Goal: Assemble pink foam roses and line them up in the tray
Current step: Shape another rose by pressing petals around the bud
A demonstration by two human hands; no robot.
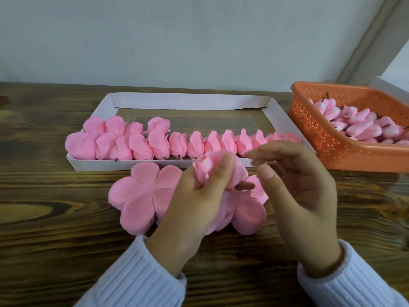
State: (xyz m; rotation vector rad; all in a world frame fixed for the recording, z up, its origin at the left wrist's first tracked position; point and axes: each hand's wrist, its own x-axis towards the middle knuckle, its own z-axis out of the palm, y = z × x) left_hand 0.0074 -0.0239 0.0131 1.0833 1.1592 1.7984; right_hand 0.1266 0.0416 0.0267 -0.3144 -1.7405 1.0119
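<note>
Left hand [194, 196] grips a half-wrapped pink foam rose [218, 171] above the flat pink petal cutouts [141, 196] at the tabletop's front centre, likely steadying it. Right hand [296, 187] hovers beside it, fingers loose, holding nothing. White cardboard tray [278, 107] behind carries finished roses [159, 142] along its near edge.

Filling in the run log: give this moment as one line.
phase: assembling; left hand: grips rose; right hand: open, beside rose; tray: roses lined along near side; basket: rose buds
</note>
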